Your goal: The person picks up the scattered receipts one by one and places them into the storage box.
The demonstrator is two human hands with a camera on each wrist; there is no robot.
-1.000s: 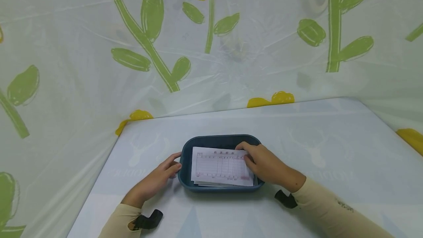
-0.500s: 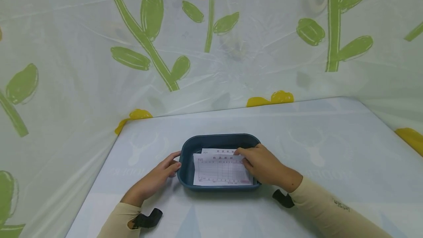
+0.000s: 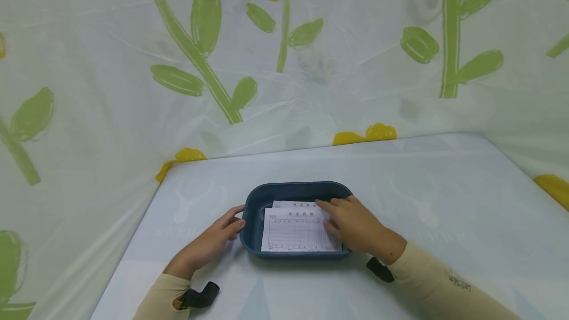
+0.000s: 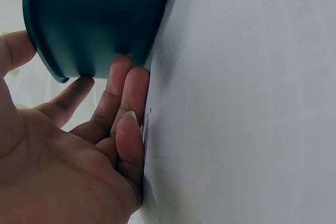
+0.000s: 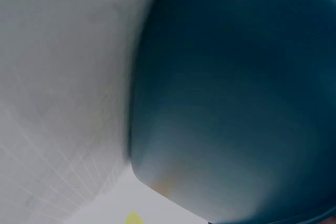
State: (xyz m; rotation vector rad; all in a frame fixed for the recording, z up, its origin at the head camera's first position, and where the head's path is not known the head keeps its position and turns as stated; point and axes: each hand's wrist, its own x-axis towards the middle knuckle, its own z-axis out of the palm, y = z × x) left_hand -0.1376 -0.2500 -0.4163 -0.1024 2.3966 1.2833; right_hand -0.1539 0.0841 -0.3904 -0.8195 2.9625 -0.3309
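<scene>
A dark blue oblong basin [image 3: 255,194] holds printed paper slips. The front slip [image 3: 289,233] lies over most of a rear slip [image 3: 289,204], whose top strip shows behind it. My right hand [image 3: 355,223] reaches over the basin's right end, index fingertip at the rear slip's top edge and thumb on the front slip's right part. At the left end, my left hand [image 3: 209,243] touches the basin. The left wrist view shows its thumb at the rim and fingertips [image 4: 122,62] against the outer wall [image 4: 100,19]. The right wrist view shows mostly the basin's outer wall [image 5: 220,108].
A white table cover [image 3: 444,201] with faint deer prints lies under the basin. Behind it hangs a sheet [image 3: 355,83] with yellow flowers and green stems. Black curved pieces [image 3: 202,295] sit at both wrists, by the beige sleeves.
The front slip, first raised higher in the basin, has come down toward the near side, exposing the rear slip's top. My right fingers have straightened over the slips; the left hand stays put.
</scene>
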